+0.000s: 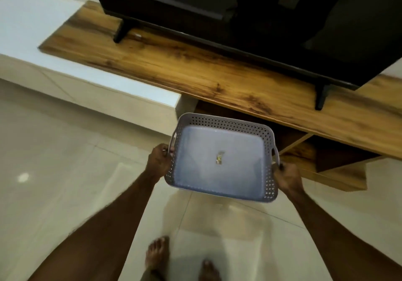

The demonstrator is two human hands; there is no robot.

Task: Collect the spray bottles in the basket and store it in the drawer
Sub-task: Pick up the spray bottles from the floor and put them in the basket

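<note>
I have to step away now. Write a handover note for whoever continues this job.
Left hand: gripping the left side of the grey perforated plastic basket.
Right hand: gripping its right side.
Basket: held in the air above the tiled floor, in front of the wooden TV unit; it holds only a small scrap, no bottles.
Done: basket picked up.
Left: find the spray bottles (none in view), load them, store the basket in the drawer.

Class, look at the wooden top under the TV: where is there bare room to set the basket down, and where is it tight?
Free: the front strip of the wooden top, between the TV's two feet and its front edge. Tight: under the screen, around the left foot and right foot. Both hands hold the basket.
</note>
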